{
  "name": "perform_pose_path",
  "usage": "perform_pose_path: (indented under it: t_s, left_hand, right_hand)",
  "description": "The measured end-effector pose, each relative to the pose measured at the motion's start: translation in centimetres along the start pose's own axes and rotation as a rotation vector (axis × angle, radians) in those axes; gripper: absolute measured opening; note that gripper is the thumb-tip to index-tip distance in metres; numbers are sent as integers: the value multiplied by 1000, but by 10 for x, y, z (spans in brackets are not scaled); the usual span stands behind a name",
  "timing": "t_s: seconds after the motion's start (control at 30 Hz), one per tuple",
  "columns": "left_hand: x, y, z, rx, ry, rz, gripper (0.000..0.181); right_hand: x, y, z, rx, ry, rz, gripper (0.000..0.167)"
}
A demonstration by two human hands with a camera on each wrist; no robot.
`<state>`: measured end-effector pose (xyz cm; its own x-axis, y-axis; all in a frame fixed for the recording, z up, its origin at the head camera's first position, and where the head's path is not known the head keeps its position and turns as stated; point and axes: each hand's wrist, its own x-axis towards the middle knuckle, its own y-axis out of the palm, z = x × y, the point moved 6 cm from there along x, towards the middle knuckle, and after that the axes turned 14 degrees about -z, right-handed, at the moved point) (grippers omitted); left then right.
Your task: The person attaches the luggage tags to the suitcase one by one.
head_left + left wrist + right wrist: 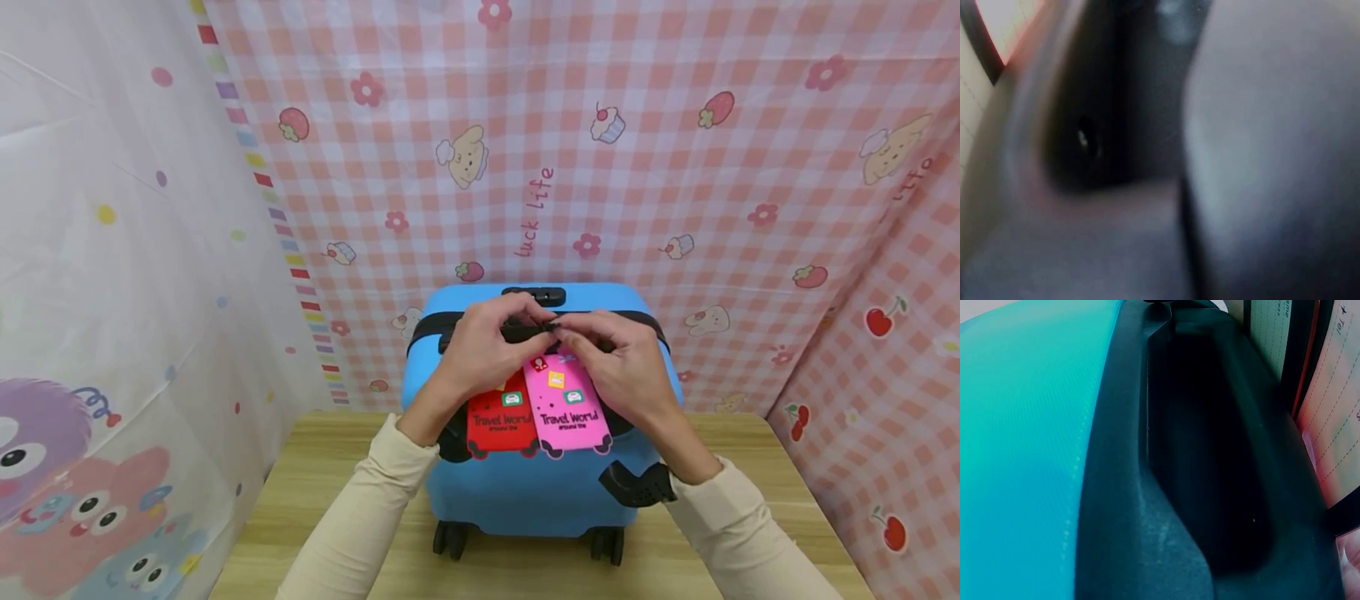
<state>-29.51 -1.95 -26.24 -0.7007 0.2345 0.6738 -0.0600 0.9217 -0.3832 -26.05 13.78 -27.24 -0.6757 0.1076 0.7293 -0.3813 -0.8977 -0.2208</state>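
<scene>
A blue suitcase (pixel 532 500) stands upright with a black band (pixel 438 323) across its top part. My left hand (pixel 487 342) and right hand (pixel 626 358) meet over the band, fingertips close together. Both pinch a thin black strap (pixel 553 327) between thumb and fingers; its exact shape is partly hidden. Below them hang a red luggage tag (pixel 501 429) and a pink luggage tag (pixel 572 410), side by side and overlapping. Close up in the right wrist view are a black handle housing (pixel 1110 487) and the tags' lined backs (pixel 1335 425). The left wrist view is blurred and dark.
The suitcase's wheels (pixel 450 540) rest on a wooden table (pixel 337 500). A checked pink curtain (pixel 637 208) hangs close behind, with more curtains on both sides. A black wrist-camera mount (pixel 637 485) juts inward from the right wrist. A combination lock (pixel 543 296) sits at the suitcase's upper edge.
</scene>
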Motion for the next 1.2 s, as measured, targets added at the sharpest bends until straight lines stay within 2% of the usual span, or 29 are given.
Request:
perform_pose_path:
  t_s: [0.23,0.47,0.7,0.87,1.2]
  left_hand:
    - [1,2,-2,70,36,11,10]
    - [2,2,-1,69,5,32,9]
    - [4,2,1,83,-37,80,10]
    - [4,1,2,99,-63,107,11]
    - [5,2,1,105,-66,132,11]
  right_hand:
    - [0,-1,2,14,-35,-15,19]
    - [2,-2,1,47,5,-20,18]
    - [2,-4,-1,85,68,-29,18]
    - [2,-5,-1,125,71,-37,17]
    - [0,-8,-2,172,54,-41,16]
